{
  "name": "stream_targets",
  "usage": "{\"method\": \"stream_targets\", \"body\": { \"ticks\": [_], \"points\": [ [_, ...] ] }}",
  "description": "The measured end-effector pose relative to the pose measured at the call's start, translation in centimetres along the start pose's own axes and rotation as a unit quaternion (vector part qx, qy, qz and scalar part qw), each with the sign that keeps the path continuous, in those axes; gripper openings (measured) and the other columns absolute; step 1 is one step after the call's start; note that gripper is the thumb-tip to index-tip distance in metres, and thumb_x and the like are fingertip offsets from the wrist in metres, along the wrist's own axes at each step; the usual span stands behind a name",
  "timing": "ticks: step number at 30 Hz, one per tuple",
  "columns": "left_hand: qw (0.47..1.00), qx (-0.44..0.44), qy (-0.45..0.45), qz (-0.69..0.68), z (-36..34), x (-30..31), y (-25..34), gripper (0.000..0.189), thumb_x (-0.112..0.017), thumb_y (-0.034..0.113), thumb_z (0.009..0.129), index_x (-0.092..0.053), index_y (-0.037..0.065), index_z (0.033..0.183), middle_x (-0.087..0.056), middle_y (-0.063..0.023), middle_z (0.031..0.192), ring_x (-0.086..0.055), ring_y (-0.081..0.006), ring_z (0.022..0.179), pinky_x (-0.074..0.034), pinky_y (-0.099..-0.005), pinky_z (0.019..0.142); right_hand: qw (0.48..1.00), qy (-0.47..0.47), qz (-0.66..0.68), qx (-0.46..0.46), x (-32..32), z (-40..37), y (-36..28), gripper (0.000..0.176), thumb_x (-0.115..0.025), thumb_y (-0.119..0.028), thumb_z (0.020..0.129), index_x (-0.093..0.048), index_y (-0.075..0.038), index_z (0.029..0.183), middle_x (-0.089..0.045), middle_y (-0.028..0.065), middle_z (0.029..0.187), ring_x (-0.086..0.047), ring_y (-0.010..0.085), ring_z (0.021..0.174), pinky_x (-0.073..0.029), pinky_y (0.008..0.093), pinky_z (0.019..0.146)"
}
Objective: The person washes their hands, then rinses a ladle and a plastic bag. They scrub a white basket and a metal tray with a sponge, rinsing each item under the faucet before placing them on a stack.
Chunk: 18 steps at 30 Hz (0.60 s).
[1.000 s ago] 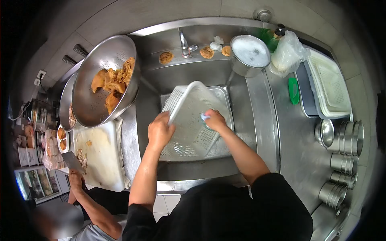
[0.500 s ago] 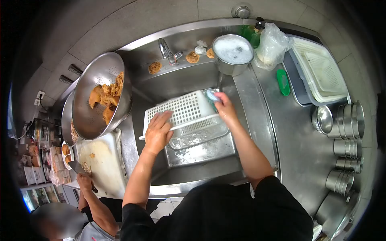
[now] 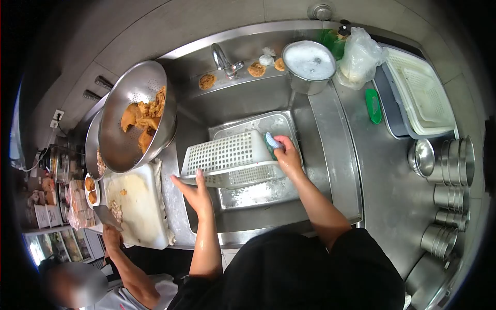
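A white perforated plastic basket (image 3: 222,150) lies tipped above a metal tray (image 3: 253,123) in the sink. By the basket's near left corner is my left hand (image 3: 197,197), its thumb and a finger spread wide against the rim; the other fingers are hard to see. My right hand (image 3: 289,156) is closed on a blue-white and green scrubbing sponge (image 3: 272,142), which sits against the basket's right end. Wet patches shine on the sink floor, and part of the tray is hidden behind the basket.
A tap (image 3: 223,61) and a foamy pot (image 3: 309,64) stand at the sink's back. On the left is a colander (image 3: 116,116) with brown food pieces. A co-worker's hand (image 3: 111,236) holds a cleaver (image 3: 107,217) over a cutting board (image 3: 137,212). Stacked pots (image 3: 452,160) line the right.
My left hand has slid from the basket's side down to its near left corner, fingers now spread. The basket and my right hand with the sponge have come nearer to me, uncovering more tray behind.
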<state>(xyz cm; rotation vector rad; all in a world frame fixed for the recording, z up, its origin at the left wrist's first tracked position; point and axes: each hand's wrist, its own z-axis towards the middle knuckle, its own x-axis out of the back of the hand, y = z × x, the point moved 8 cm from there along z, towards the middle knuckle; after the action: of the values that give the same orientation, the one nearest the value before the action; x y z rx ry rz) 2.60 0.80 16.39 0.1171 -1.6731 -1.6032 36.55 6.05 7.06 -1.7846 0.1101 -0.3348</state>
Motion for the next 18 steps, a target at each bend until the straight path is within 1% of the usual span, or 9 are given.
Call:
{"method": "stream_targets", "body": {
  "ticks": [1,2,4,5,6,8,11,14,18],
  "points": [
    [0.994,0.055,-0.016,-0.089,-0.4,-0.2,-0.4,0.094,-0.068,0.041,0.091,-0.013,-0.007,0.151,-0.019,-0.0251,0.158,-0.02,-0.0306,0.147,-0.016,-0.0453,0.12,1.0,0.0,-0.009,0.016,0.2,-0.3,0.0,0.034,-0.057,-0.011,0.084,-0.061,-0.006,0.118,-0.064,0.0133,0.112,-0.062,0.0259,0.101,-0.047,0.0338,0.089],
    [0.994,0.058,-0.017,-0.086,-0.9,0.0,-0.1,0.094,-0.068,0.041,0.091,-0.013,-0.007,0.151,-0.019,-0.0251,0.158,-0.02,-0.0306,0.147,-0.016,-0.0453,0.12,0.999,-0.005,-0.018,0.031,0.1,-0.9,0.1,0.034,-0.057,-0.011,0.084,-0.06,-0.006,0.117,-0.064,0.014,0.114,-0.062,0.0268,0.103,-0.047,0.0341,0.09],
    [0.908,0.212,-0.132,-0.338,-2.4,-2.5,-0.4,0.099,-0.068,0.046,0.091,-0.01,-0.005,0.152,-0.022,-0.0244,0.156,-0.025,-0.0308,0.145,-0.02,-0.0466,0.118,0.999,-0.007,0.006,0.04,-0.1,-1.6,0.1,0.035,-0.057,-0.01,0.082,-0.06,-0.004,0.117,-0.062,0.0151,0.117,-0.06,0.0292,0.105,-0.047,0.0351,0.092],
    [0.872,0.328,-0.143,-0.333,-3.0,-4.0,-2.0,0.097,-0.066,0.048,0.091,-0.011,-0.003,0.152,-0.025,-0.0229,0.156,-0.028,-0.0314,0.144,-0.024,-0.048,0.116,0.999,-0.008,-0.008,0.048,-0.3,-2.3,-0.1,0.035,-0.057,-0.009,0.082,-0.06,-0.004,0.116,-0.061,0.0156,0.116,-0.059,0.0305,0.107,-0.046,0.0357,0.093],
    [0.871,0.321,-0.152,-0.339,-3.6,-5.5,-1.9,0.082,-0.066,0.042,0.093,-0.024,-0.004,0.147,-0.038,-0.02,0.147,-0.038,-0.0318,0.138,-0.035,-0.0478,0.111,0.998,-0.008,-0.025,0.057,-0.4,-2.9,-0.3,0.035,-0.056,-0.009,0.081,-0.06,-0.003,0.116,-0.06,0.0161,0.116,-0.058,0.0319,0.108,-0.046,0.0364,0.094],
    [0.86,0.243,-0.203,-0.4,-2.5,-9.3,-0.8,0.061,-0.063,0.034,0.096,-0.035,-0.001,0.138,-0.05,-0.0159,0.133,-0.049,-0.0291,0.127,-0.045,-0.047,0.102,0.994,0.006,-0.049,0.094,0.0,-4.2,-2.0,0.035,-0.056,-0.006,0.079,-0.059,-0.003,0.114,-0.059,0.0166,0.115,-0.057,0.0337,0.11,-0.045,0.0373,0.096],
    [0.835,0.252,-0.245,-0.423,-0.8,-12.2,-0.3,0.043,-0.057,0.024,0.099,-0.04,0.002,0.131,-0.055,-0.012,0.121,-0.055,-0.024,0.116,-0.049,-0.0438,0.095,0.976,0.034,-0.067,0.203,1.3,-6.4,-5.7,0.035,-0.058,-0.001,0.075,-0.06,-0.004,0.111,-0.058,0.0166,0.117,-0.056,0.0361,0.11,-0.045,0.0395,0.097],
    [0.86,0.253,-0.236,-0.376,-2.0,-12.4,1.3,0.041,-0.052,0.024,0.102,-0.04,0.003,0.135,-0.055,-0.0135,0.124,-0.055,-0.0229,0.116,-0.047,-0.0416,0.099,0.936,0.008,-0.152,0.317,1.2,-9.3,-11.0,0.042,-0.063,-0.003,0.076,-0.063,-0.008,0.117,-0.056,0.0145,0.127,-0.054,0.0341,0.117,-0.044,0.0415,0.099],
    [0.891,0.154,-0.268,-0.333,-3.2,-13.1,3.8,0.048,-0.043,0.037,0.106,-0.041,0.001,0.138,-0.055,-0.014,0.128,-0.053,-0.0214,0.116,-0.043,-0.0378,0.101,0.884,-0.057,-0.255,0.388,-3.7,-8.2,-13.9,0.042,-0.064,-0.008,0.079,-0.064,-0.013,0.121,-0.055,0.0123,0.133,-0.051,0.0344,0.122,-0.041,0.0436,0.103]
  ]
}}
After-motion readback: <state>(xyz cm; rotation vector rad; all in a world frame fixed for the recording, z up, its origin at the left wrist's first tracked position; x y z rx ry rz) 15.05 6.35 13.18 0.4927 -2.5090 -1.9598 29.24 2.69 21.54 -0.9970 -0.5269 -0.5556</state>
